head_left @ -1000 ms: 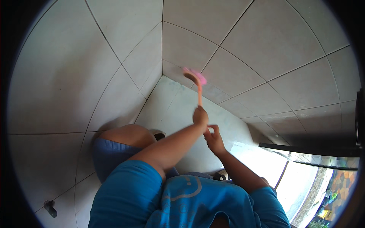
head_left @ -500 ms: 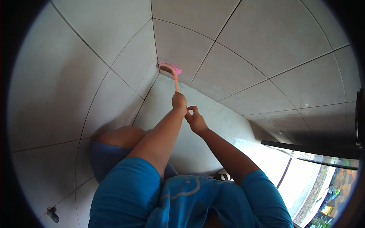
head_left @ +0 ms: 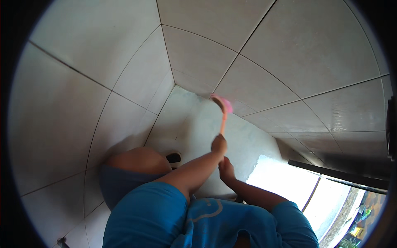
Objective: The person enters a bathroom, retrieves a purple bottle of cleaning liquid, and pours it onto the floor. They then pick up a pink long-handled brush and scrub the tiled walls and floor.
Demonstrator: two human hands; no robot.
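Note:
A long-handled scrub brush [head_left: 223, 120] with a peach-coloured handle and blurred pink bristles is up against the foot of the right-hand tiled wall. My left hand [head_left: 219, 144] is closed around its handle. Just below it, my right hand [head_left: 226, 170] is closed at the lower end of the handle, partly hidden by my left wrist. The bristle side faces the wall tiles [head_left: 256, 78], near where they meet the pale floor [head_left: 198, 120].
A tiled wall [head_left: 132, 78] rises on my left and meets the other wall in a corner. My bent knee [head_left: 138, 159] is close to that left wall, with a dark sandal [head_left: 174, 157] beside it. A dark ledge [head_left: 331, 171] and a bright opening are at the right.
Both hands and the brush have moved right and nearer to me, away from the corner along the wall's foot. My right hand's fingers have closed at the handle's end.

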